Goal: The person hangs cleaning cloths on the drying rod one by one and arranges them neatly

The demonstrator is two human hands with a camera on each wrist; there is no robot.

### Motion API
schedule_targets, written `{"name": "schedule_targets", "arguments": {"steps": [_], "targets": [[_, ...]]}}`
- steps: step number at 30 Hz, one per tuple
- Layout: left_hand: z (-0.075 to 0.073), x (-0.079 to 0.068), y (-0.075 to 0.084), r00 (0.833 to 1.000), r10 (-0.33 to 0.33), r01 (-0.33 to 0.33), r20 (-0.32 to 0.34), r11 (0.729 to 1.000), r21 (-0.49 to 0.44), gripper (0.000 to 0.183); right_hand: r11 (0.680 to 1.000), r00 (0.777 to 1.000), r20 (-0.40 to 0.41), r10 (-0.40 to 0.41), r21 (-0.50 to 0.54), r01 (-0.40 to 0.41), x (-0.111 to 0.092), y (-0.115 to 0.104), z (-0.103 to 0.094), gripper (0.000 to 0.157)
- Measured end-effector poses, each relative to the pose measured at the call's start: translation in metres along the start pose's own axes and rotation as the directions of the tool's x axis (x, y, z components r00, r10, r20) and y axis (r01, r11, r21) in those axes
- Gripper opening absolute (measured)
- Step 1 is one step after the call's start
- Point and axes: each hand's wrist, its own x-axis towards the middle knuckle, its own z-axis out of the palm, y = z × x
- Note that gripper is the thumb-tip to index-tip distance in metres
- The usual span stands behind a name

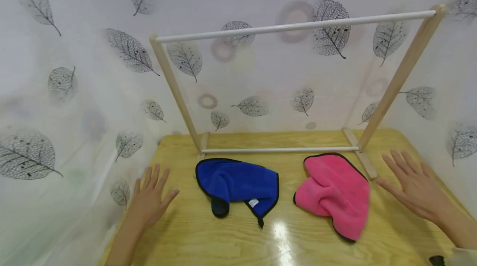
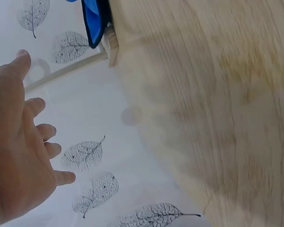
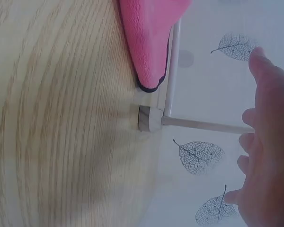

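A crumpled blue cloth (image 1: 242, 181) with black edging, a small white label and a black hanging loop lies left of centre on the wooden table. To its right is a rumpled pink cloth (image 1: 335, 193), also black-edged. My left hand (image 1: 149, 200) is spread, fingers apart, left of the blue cloth and touching neither cloth. On the other side, my right hand (image 1: 417, 187) is likewise spread, to the right of the pink cloth and apart from it. Both wrist views show the palms holding nothing; in the right one a corner of the pink cloth (image 3: 149, 47) shows.
Behind the cloths stands a rack with wooden side posts (image 1: 400, 80), a white top bar (image 1: 294, 27) and a white lower bar (image 1: 279, 149). Its wooden feet (image 1: 367, 164) rest on the table (image 1: 231, 241). A leaf-patterned curtain (image 1: 93, 92) surrounds the table's back and sides.
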Motion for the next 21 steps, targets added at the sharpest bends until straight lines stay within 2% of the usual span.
{"name": "schedule_targets", "arguments": {"steps": [10,21], "targets": [[0.011,0.009,0.023,0.999,0.035,-0.035,0.001,0.998,-0.052,0.078,0.993,0.999,-0.022,-0.045,0.108,0.048,0.001,-0.013,0.006,0.082],[0.026,0.016,0.045,0.997,0.073,-0.073,0.008,0.995,-0.069,0.076,0.98,0.993,-0.056,-0.106,0.164,0.114,0.012,-0.051,0.013,0.083]]}}
